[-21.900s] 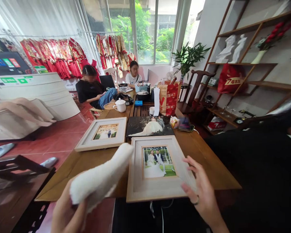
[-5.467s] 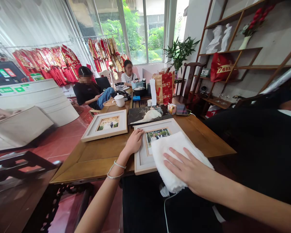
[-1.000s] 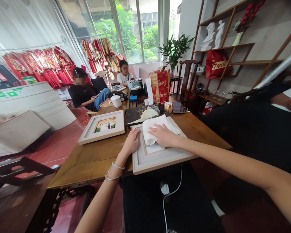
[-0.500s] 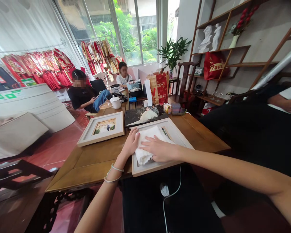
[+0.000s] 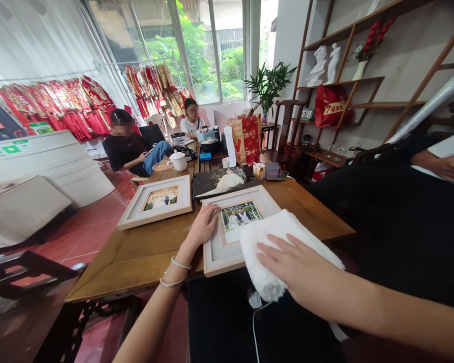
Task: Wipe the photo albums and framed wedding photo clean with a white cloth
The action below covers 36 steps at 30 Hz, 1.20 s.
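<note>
A picture frame (image 5: 215, 254) with a pale wooden rim and grey mat lies at the table's front edge, showing a photo of a couple (image 5: 239, 218). Curled over its left border is my left hand (image 5: 203, 225), gripping the frame there. My right hand (image 5: 300, 264) holds a folded white towel (image 5: 274, 229), fingers spread across its top and the thumb out of sight. The towel covers the frame's lower right part and hangs past that edge. To the left lies a second framed photo (image 5: 136, 214). A dark print with a white gown (image 5: 227, 183) sits just behind.
On the wooden table (image 5: 109, 267) stand a white lidded mug (image 5: 178, 161), a small box (image 5: 259, 170) and a paper bag (image 5: 245, 138). Two people sit at the far left side. Another person's hand (image 5: 448, 168) shows at right. A white cable (image 5: 254, 333) hangs over my lap.
My right hand has moved the towel right and toward me, uncovering the photo. My left hand stays at the frame's left border.
</note>
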{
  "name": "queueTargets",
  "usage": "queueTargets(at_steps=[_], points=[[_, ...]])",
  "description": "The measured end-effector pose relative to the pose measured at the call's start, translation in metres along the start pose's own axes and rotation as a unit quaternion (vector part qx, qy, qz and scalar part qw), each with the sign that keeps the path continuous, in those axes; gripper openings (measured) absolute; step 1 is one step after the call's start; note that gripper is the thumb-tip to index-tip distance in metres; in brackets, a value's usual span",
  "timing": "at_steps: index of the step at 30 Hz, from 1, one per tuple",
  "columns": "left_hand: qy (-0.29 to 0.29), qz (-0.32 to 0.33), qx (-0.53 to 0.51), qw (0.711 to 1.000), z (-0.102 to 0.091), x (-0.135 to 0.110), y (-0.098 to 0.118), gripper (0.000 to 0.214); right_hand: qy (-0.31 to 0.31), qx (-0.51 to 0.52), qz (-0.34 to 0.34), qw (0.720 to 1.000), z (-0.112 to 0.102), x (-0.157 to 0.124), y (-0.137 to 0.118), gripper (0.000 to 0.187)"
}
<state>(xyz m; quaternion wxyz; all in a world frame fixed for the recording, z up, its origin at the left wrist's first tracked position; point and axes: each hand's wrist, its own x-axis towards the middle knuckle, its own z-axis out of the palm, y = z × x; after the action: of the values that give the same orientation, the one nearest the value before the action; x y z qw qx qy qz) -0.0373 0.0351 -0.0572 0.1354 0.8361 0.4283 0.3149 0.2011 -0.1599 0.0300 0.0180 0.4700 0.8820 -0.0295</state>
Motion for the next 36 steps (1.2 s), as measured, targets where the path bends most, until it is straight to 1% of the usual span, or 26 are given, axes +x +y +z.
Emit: queueTargets(at_steps=[3,5,9,13,17,20,23,25,28,33,36], points=[[-0.003,0.01,-0.007,1.0,0.0,0.001,0.003,0.031,0.006,0.0,0.033,0.999,-0.001,0.016,0.015,0.062],[-0.012,0.015,-0.012,1.0,-0.002,0.001,0.006,0.03,0.013,-0.02,0.052,0.998,0.001,0.031,0.028,0.061],[-0.02,0.016,-0.009,1.0,-0.005,0.001,0.009,0.031,0.074,-0.075,0.056,0.993,0.017,0.065,0.063,0.063],[-0.024,0.017,-0.003,1.0,-0.006,0.001,0.01,0.032,0.108,-0.088,0.077,0.987,0.026,0.097,0.092,0.065],[-0.022,0.021,-0.006,1.0,-0.004,0.001,0.009,0.032,0.114,-0.08,0.08,0.987,0.024,0.117,0.102,0.063],[-0.019,0.021,-0.01,1.0,-0.004,0.001,0.008,0.031,0.1,-0.069,0.078,0.99,0.021,0.123,0.102,0.062],[-0.019,0.022,-0.009,1.0,-0.005,0.0,0.007,0.031,0.075,-0.058,0.064,0.993,0.015,0.118,0.097,0.058],[-0.017,0.022,-0.011,1.0,-0.005,0.0,0.007,0.031,0.054,-0.061,0.044,0.996,0.009,0.107,0.089,0.052],[-0.014,0.022,-0.016,1.0,-0.005,0.0,0.006,0.03,0.021,-0.065,0.015,0.998,-0.002,0.08,0.069,0.046],[-0.016,0.021,-0.01,1.0,-0.003,0.0,0.005,0.031,-0.006,0.002,-0.01,1.0,-0.021,0.027,0.034,0.048],[-0.015,0.02,-0.008,1.0,-0.003,0.0,0.006,0.03,-0.018,0.039,-0.01,0.999,-0.031,0.012,0.024,0.048]])
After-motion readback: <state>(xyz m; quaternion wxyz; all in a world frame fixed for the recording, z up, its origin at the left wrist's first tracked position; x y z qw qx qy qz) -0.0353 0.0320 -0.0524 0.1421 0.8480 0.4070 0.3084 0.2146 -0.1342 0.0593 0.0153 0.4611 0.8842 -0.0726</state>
